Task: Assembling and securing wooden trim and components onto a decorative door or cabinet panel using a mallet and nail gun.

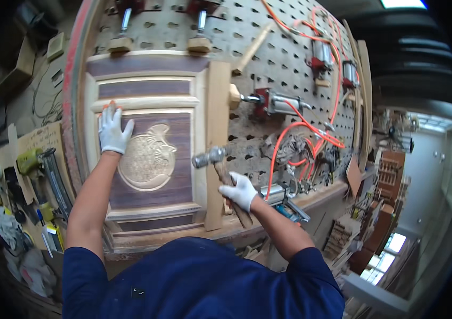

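A carved wooden door panel (pixel 156 202) with a pale frame and dark inner boards lies on the perforated metal bench, a round relief in its middle. My left hand (pixel 114 130), in a white glove, rests flat on its left side near the cross rail, fingers stretched. In my right hand (pixel 241 191), also gloved, is a hammer (pixel 222 173), gripped by its wooden handle. The hammer's metal head hangs by the panel's right edge. A long wooden strip (pixel 216 143) lies along that edge. Against the strip presses the wooden pad of a pneumatic clamp (pixel 282 102).
Two more clamps with wooden pads (pixel 199 44) press at the panel's far edge. Orange air hoses (pixel 337 95) loop over the bench's right side. A loose wooden stick (pixel 253 48) lies beyond the strip. At the left, a green nail gun (pixel 30 159) and hand tools crowd a side board.
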A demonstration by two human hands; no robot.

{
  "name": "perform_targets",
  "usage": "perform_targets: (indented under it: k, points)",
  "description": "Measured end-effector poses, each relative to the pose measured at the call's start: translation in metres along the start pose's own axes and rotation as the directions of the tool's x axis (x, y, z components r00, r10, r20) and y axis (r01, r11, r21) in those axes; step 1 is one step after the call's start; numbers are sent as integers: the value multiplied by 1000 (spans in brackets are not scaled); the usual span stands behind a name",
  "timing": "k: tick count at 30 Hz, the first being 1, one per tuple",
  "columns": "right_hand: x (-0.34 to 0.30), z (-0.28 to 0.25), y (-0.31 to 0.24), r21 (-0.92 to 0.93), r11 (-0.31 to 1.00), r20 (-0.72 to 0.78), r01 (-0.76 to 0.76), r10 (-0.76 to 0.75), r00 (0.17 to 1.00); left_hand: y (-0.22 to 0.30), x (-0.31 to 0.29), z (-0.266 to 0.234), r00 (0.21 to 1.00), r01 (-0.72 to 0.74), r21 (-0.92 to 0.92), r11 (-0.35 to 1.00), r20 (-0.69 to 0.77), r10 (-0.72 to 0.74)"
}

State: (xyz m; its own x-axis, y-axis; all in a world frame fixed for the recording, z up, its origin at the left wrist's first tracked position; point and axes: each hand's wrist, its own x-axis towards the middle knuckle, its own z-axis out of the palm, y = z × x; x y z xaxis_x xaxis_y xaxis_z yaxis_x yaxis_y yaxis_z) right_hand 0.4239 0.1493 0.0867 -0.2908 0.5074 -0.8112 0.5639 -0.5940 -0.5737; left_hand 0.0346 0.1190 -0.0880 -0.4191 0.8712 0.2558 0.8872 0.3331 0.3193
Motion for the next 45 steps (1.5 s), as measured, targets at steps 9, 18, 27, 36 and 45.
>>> perform_targets:
  k: [9,18,27,36,45]
  points:
    - [-112,-62,151,162,986,-157,-36,62,986,280,124,71,916,-397,-471,788,-251,313]
    - [-103,-121,224,-205,960,-211,190,-233,949,377,222,143,926,8,339,941,353,-136]
    - [-28,-162,183,-262,956,-34,134,-148,988,261,234,-116,995,-16,-739,674,-76,-60]
    - [-60,-63,85,-250,926,-46,284,-305,951,85,234,-321,783,-437,-900,0,-380,-492]
    - [-94,56,18,-294,956,-109,-2,-31,994,16,288,-266,770,-511,-782,356,-601,-214]
